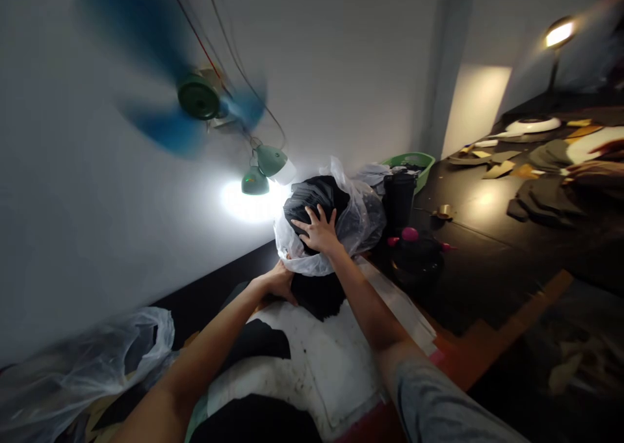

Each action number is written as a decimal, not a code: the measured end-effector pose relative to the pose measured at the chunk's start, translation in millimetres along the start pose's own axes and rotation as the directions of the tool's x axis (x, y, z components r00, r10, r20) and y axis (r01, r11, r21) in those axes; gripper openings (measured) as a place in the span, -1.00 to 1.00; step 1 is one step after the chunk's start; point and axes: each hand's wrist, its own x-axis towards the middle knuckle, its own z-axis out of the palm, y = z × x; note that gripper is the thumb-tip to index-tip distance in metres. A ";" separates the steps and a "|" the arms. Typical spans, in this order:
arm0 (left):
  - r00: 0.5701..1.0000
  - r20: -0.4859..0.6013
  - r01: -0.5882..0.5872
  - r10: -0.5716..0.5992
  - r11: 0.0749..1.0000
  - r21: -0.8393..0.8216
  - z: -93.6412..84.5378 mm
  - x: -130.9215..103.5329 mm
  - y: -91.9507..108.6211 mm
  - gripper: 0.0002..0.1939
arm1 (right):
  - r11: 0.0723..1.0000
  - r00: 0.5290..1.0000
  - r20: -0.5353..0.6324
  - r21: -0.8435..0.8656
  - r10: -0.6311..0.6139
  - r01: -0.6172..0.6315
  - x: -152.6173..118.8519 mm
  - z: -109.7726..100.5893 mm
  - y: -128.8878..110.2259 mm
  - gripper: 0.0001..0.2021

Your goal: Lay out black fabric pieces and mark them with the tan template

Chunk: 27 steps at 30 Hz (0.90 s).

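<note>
A clear plastic bag (358, 218) stuffed with black material (312, 196) stands at the far edge of a white work surface (336, 358). My right hand (319, 229) lies spread on the black material at the bag's mouth, fingers apart, pressing on it. My left hand (277, 281) grips the lower left edge of the bag, partly hidden beneath it. A flat black piece (316, 295) lies just below the bag between my arms.
A spinning blue fan (197, 98) and two green lamps (263, 170) hang on the wall. A black container (400, 199), green basket (414, 163) and pink-handled pot (414, 254) stand to the right. A crumpled plastic bag (92, 358) lies at left. Cut pieces cover the dark table (487, 235) at right.
</note>
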 end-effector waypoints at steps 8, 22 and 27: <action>0.966 -0.257 -0.001 -0.004 1.000 -0.018 29.0 -23.7 -31.0 0.53 | 1.000 1.000 0.019 -0.009 -0.007 0.007 -0.5 -2.0 0.8 -0.45; 0.990 -0.136 -0.010 -0.031 0.956 -0.292 28.3 -11.5 -37.3 0.51 | 1.000 0.999 0.038 -0.020 0.008 -0.007 -0.9 -4.3 -0.9 -0.44; 0.995 -0.086 -0.056 0.044 0.988 -0.145 28.3 -16.1 -28.3 0.51 | 1.000 0.999 0.035 -0.022 0.002 -0.001 -0.1 -3.8 0.5 -0.43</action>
